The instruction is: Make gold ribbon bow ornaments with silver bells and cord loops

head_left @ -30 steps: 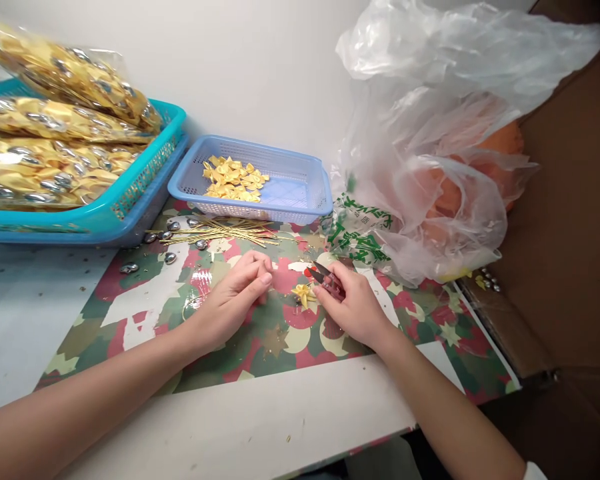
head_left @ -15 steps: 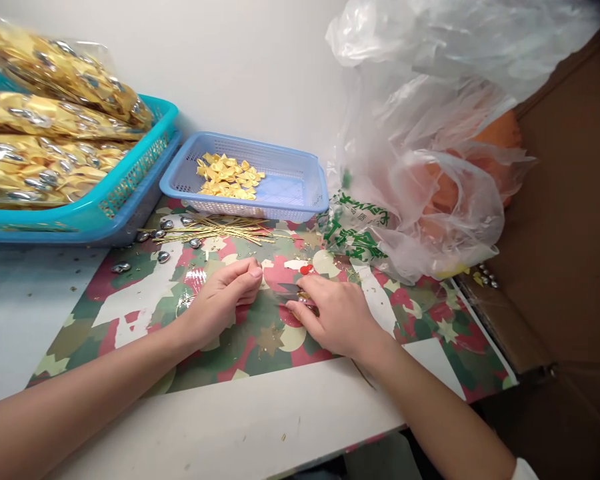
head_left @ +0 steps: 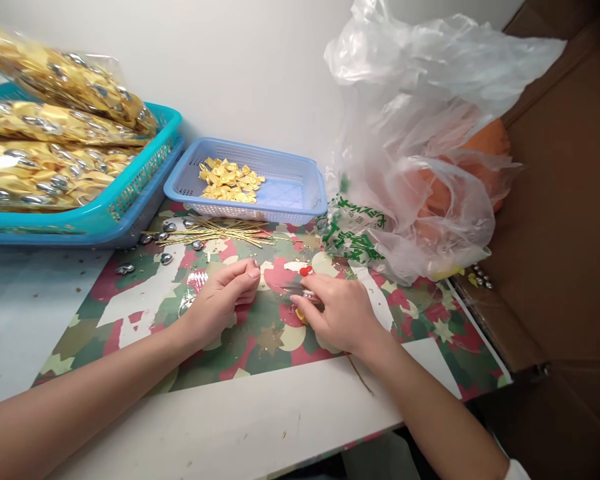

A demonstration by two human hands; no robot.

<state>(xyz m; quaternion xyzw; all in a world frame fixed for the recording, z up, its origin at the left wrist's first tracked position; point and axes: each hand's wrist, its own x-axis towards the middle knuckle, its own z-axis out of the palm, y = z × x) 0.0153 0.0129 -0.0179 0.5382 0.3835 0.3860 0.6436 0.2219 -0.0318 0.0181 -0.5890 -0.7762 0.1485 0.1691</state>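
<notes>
My left hand (head_left: 229,290) is closed in a pinch over the patterned mat; whatever it grips is too small or hidden to make out. Facing it, my right hand (head_left: 340,310) is closed around small scissors (head_left: 294,288), whose grey blades point left and look blurred. White pearl-like beads (head_left: 309,294) and a bit of yellow ribbon (head_left: 301,316) show at its fingers; how they are held is hidden. A small red piece (head_left: 306,271) lies just beyond the fingertips. From under the right wrist a thin gold strip (head_left: 361,375) sticks out.
A blue basket (head_left: 307,212) holds yellow ribbon pieces (head_left: 230,180). Gold strips (head_left: 230,231) and silver heart-shaped beads (head_left: 167,259) lie before it. At left, a turquoise basket (head_left: 145,180) carries bagged gold bows (head_left: 40,167). Plastic bags (head_left: 410,173) and a cardboard box (head_left: 565,233) stand right.
The scissor blades have shifted slightly and look more blurred. Yellow ribbon now shows below my right fingers, and more of the gold strip shows by the wrist. My left hand stays pinched.
</notes>
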